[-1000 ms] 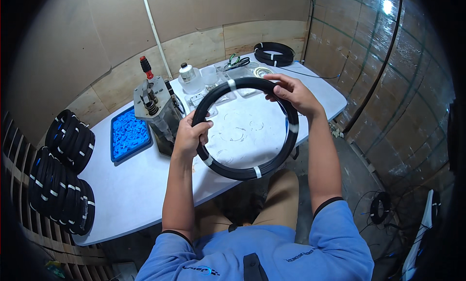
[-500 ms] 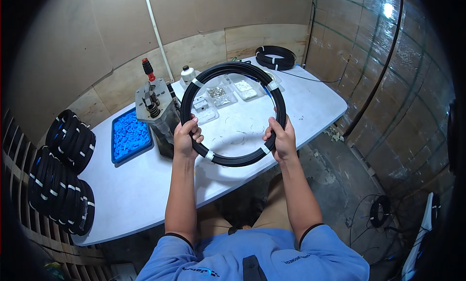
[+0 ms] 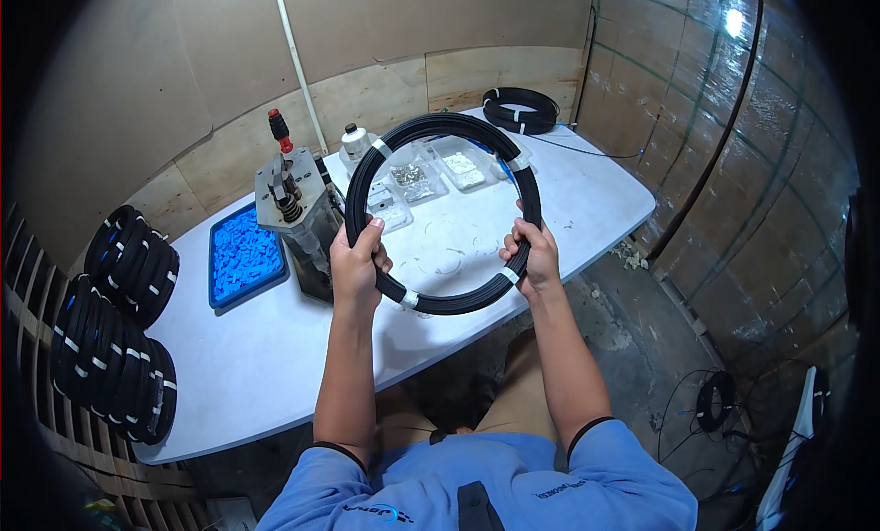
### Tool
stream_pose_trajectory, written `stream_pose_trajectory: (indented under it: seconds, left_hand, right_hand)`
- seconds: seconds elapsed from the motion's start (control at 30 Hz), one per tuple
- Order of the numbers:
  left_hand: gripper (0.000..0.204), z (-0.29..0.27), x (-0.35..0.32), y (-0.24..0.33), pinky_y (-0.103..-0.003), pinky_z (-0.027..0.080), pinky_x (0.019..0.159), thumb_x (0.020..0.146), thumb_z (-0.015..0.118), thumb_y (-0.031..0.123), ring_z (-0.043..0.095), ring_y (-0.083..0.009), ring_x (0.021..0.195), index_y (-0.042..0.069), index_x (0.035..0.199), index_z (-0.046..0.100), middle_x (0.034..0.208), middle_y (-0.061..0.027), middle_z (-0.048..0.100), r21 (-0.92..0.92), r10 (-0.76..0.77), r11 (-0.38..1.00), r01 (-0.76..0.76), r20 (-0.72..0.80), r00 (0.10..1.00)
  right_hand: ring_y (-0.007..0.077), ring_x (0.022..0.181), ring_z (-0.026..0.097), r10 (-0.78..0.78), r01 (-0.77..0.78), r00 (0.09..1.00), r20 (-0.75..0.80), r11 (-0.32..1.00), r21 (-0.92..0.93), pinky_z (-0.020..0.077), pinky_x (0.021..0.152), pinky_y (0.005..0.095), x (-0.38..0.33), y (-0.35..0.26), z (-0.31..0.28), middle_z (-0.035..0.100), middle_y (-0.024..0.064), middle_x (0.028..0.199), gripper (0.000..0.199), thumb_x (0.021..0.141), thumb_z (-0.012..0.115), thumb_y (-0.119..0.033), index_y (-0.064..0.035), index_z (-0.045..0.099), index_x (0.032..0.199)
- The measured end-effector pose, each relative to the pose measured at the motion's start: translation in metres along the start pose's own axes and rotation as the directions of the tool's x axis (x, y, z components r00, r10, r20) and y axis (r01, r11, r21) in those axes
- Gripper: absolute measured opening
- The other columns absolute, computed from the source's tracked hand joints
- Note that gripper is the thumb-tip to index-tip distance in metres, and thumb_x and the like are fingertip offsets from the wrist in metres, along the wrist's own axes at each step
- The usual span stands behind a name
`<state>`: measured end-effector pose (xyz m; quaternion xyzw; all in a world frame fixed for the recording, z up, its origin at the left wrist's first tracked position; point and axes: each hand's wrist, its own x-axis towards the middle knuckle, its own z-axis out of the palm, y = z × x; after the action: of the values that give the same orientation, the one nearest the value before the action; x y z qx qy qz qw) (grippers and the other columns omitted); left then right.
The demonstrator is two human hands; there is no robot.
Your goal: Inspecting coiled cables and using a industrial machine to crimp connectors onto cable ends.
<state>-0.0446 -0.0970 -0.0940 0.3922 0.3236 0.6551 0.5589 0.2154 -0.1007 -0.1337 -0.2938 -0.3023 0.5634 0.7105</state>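
Between my two hands a large coil of black cable is held up over the near side of the white table. White tape bands wrap the coil at several spots, and a short blue piece shows on its inner edge at the upper right. My left hand is closed round the coil's left side, thumb on top. Closed on the opposite side is my right hand, its fingers curled through the ring. Part of the clear boxes behind is hidden by the coil.
On the white table stand a metal hand press, a blue tray of small blue parts, clear boxes of small parts and a white bottle. More black coils lie at the back right; stacked coils stand at the left.
The coil has turned slightly clockwise in my hands, its tape bands shifting round. My left hand has moved a little to the right; both hands keep their grip.
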Motion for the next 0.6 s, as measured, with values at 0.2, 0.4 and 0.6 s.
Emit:
stream_pose_trajectory:
  seconds: [0.2, 0.4, 0.6]
  left_hand:
    - [0.017, -0.001, 0.001, -0.005, -0.026, 0.039, 0.046, 0.092, 0.068, 0.016, 0.043, -0.0081, 0.05, 0.008, 0.098, 0.054, 0.066, 0.0035, 0.043, -0.012, -0.014, 1.0, 0.014, -0.015, 1.0]
    - [0.024, -0.014, 0.003, -0.001, -0.027, 0.048, 0.053, 0.094, 0.066, 0.023, 0.056, -0.0117, 0.06, 0.005, 0.106, 0.056, 0.073, -0.0005, 0.055, 0.006, -0.053, 0.999, 0.053, 0.144, 0.988]
    - [0.027, -0.001, 0.01, 0.034, -0.027, 0.049, 0.055, 0.088, 0.072, 0.02, 0.057, -0.0116, 0.059, 0.001, 0.102, 0.06, 0.072, -0.002, 0.056, 0.253, -0.102, 0.967, 0.015, 0.335, 0.937]
  right_hand:
    - [0.0102, 0.061, 0.048, 0.005, -0.005, 1.0, 0.001, 1.0, 0.009, 0.0458, 0.056, 0.0289, 0.0, 0.001, -0.005, 0.046, -0.0003, 0.078, 0.047, 0.096, 0.056, -0.011, -0.0046, 0.043, 0.141]
    - [0.0114, 0.06, 0.048, -0.039, 0.05, 0.986, 0.163, 0.997, -0.064, 0.0458, 0.057, 0.029, 0.006, -0.023, -0.014, 0.047, 0.0016, 0.079, 0.051, 0.092, 0.05, -0.004, -0.0006, 0.042, 0.142]
    - [0.0107, 0.057, 0.049, 0.09, 0.024, 0.892, 0.443, 0.969, -0.245, 0.045, 0.053, 0.0278, 0.03, -0.071, -0.023, 0.05, 0.0028, 0.073, 0.04, 0.092, 0.061, -0.007, -0.0011, 0.05, 0.13]
